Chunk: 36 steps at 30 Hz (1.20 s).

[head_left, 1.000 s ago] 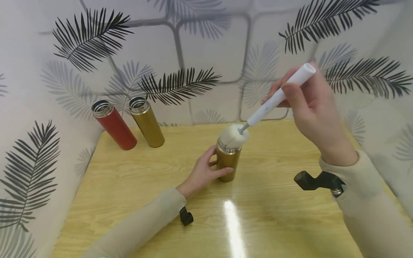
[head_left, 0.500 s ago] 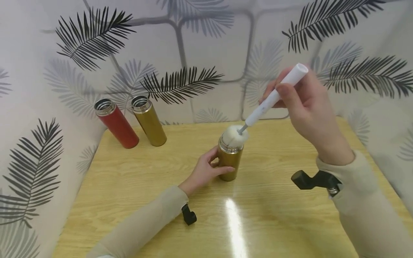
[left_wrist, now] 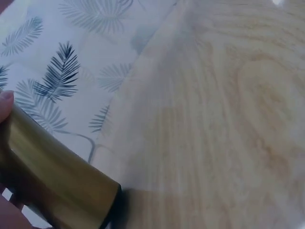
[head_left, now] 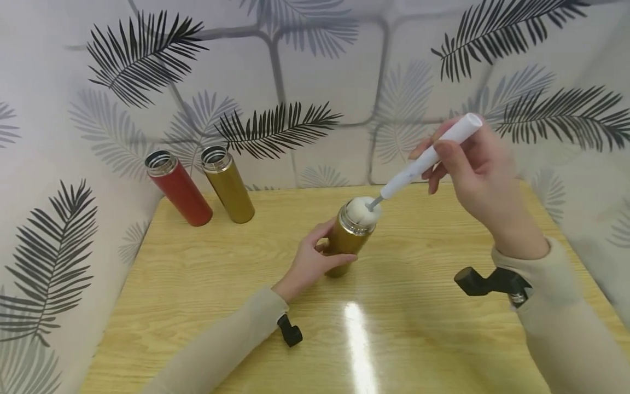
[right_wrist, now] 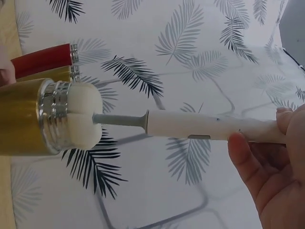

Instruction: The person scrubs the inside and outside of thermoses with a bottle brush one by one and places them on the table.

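Note:
A gold thermos bottle (head_left: 348, 241) without a lid leans to the right on the table, its steel neck uppermost. My left hand (head_left: 315, 257) grips it, thumb in front and fingers behind. Partly inside the bottle's mouth sits the cream sponge head (head_left: 361, 212) of a bottle brush. My right hand (head_left: 479, 180) pinches the brush's white handle (head_left: 418, 164) between thumb and fingers, up and to the right of the bottle. In the right wrist view the sponge (right_wrist: 86, 116) bulges out of the threaded neck. The left wrist view shows the bottle's lower body (left_wrist: 62, 171).
A red thermos bottle (head_left: 182, 191) and a second gold thermos bottle (head_left: 228, 191), both lidless, stand at the table's back left. The wooden table (head_left: 221, 273) meets a leaf-patterned wall covering (head_left: 320, 71) behind.
The bottle has tilted further to the right in my left hand. My right hand and the brush handle shift left, then move right and lower, and the sponge sits deeper in the neck.

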Tool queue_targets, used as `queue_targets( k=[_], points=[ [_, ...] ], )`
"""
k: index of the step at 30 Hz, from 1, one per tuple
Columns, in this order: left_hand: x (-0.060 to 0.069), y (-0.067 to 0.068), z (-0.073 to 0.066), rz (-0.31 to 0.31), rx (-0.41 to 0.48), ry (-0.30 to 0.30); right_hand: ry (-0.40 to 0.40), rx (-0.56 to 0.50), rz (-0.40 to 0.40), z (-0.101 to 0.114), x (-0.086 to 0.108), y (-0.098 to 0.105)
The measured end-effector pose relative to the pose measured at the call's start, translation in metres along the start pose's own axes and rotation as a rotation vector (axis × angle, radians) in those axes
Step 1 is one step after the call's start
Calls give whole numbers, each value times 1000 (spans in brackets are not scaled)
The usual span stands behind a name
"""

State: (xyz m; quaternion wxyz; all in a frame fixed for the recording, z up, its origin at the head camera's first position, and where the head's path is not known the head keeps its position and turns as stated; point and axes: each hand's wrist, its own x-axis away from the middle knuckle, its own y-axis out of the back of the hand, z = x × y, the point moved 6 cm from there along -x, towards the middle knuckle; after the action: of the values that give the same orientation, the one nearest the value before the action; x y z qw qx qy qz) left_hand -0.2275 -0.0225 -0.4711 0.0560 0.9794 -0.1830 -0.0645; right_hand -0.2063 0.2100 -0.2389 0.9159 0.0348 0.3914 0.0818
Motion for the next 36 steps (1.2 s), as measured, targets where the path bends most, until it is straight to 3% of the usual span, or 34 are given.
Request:
queue_targets(
  k=[7, 13, 25, 36],
  points=[
    [3, 17, -10, -83, -114, -11, -41, -123, -64, -11, 16, 18],
    [5, 25, -17, -116, -187, -20, -58, -145, -76, -16, 22, 18],
    [5, 30, -19, -103, -278, -23, -51, -99, -81, -26, 35, 17],
    [4, 30, -23, -92, -283, -12, -53, -74, -52, -29, 40, 14]
  ],
)
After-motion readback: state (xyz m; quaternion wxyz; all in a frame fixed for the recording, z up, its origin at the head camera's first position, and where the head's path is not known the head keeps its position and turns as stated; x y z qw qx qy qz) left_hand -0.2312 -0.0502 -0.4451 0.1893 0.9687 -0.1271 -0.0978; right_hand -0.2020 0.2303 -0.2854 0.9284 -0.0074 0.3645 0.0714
